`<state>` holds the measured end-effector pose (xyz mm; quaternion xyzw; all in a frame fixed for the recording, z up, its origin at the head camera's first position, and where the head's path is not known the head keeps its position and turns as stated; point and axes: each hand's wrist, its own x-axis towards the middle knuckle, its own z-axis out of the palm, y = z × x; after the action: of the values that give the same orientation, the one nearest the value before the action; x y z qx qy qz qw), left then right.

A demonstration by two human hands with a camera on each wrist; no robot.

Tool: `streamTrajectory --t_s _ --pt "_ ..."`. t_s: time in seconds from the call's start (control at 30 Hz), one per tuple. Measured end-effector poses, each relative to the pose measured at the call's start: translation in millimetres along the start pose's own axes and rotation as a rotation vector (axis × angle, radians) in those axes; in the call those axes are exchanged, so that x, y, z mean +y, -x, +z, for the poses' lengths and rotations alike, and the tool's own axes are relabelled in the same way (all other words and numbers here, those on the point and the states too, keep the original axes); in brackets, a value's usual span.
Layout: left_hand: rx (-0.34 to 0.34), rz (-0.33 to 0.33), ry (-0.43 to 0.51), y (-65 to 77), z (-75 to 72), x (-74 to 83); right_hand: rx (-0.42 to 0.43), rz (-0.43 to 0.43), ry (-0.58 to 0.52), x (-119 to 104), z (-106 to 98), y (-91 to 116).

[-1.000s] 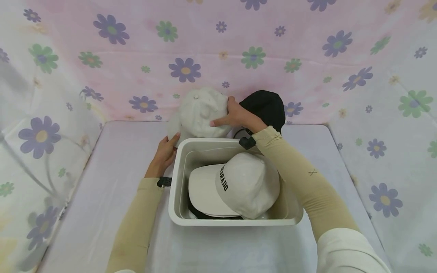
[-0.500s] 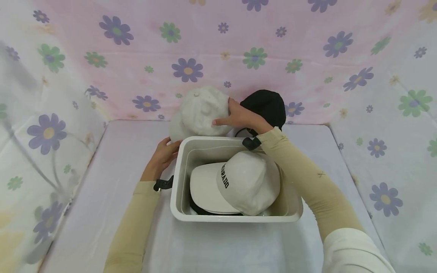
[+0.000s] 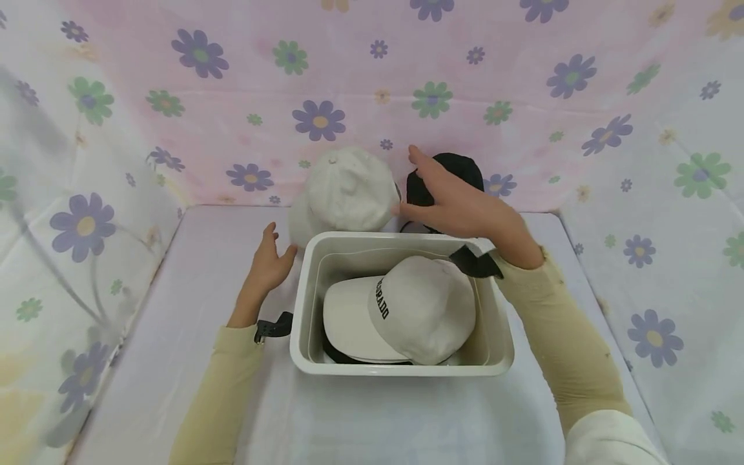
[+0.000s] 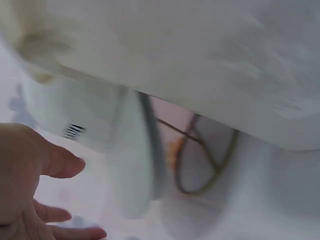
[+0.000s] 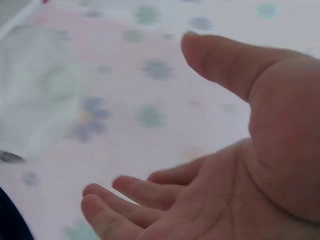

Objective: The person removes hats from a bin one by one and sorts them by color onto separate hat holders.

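Observation:
Behind the bin [image 3: 401,370], a white cap [image 3: 351,190] stands against the backdrop with its brim toward the left. To its right is a black cap [image 3: 462,171], partly covered by my right hand [image 3: 459,200]. That hand has straight fingers and spread thumb, and the right wrist view shows nothing in its grasp. My left hand [image 3: 267,265] is near the white cap's brim, fingers extended and holding nothing. Small dark print marks the white cap [image 4: 75,127] in the left wrist view. Inside the bin lies an off-white cap [image 3: 427,313] with dark lettering, over something black.
A flower-patterned cloth [image 3: 378,84] encloses the back and sides of the pale table [image 3: 203,271]. In the left wrist view, a thin brown loop [image 4: 187,189] shows beyond the white cap, below the bin's wall [image 4: 175,45].
My right hand has let go of the white cap and moved right, in front of the black cap. The left hand has drawn back from the brim, its fingers opening out.

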<state>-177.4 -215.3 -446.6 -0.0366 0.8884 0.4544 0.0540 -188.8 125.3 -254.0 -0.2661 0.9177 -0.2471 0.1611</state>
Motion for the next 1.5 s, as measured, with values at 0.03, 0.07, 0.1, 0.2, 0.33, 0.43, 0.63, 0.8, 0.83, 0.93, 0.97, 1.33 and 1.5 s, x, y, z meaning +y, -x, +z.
streamTrajectory --t_s 0.03,0.07,0.1,0.2,0.33,0.43,0.63,0.8,0.83,0.93,0.97,1.33,1.5 --pt "0.019 0.032 -0.019 3.9 -3.9 3.8 0.017 -0.020 0.006 -2.2 -0.9 13.8" --pt "0.038 0.062 -0.032 7.9 -8.1 8.1 0.030 -0.040 0.011 -3.6 -0.8 27.4" --pt "0.053 0.091 -0.033 12.4 -12.5 13.1 0.040 -0.060 0.015 -4.8 -0.2 40.2" --pt "0.064 0.162 -0.004 26.6 -26.1 33.7 0.044 -0.092 0.062 -3.7 5.5 72.8" --pt "0.031 0.269 0.048 43.1 -39.1 68.4 0.042 -0.069 0.102 4.9 18.1 104.1" --pt "-0.025 0.366 0.084 50.8 -38.5 96.4 0.058 -0.046 0.099 18.0 32.8 120.0" --pt "-0.196 0.536 0.139 57.8 -12.1 144.0 0.056 0.045 0.032 56.6 84.4 137.3" --pt "-0.300 0.639 0.069 56.7 18.1 167.2 0.085 0.083 0.029 81.7 128.9 143.0" --pt "-0.312 0.659 0.050 56.2 23.7 170.0 0.103 0.073 0.040 84.5 135.5 143.1" --pt "-0.331 0.704 -0.013 55.0 37.4 177.2 0.164 0.044 0.077 88.2 148.2 142.0" --pt "-0.338 0.711 -0.025 54.5 41.7 179.3 0.179 0.048 0.083 88.1 150.2 141.4" --pt "-0.437 0.683 -0.180 47.1 73.1 187.6 0.139 0.144 0.134 83.7 152.1 151.4" --pt "-0.415 0.721 -0.285 42.0 89.4 186.2 0.142 0.154 0.153 85.5 152.4 160.3"
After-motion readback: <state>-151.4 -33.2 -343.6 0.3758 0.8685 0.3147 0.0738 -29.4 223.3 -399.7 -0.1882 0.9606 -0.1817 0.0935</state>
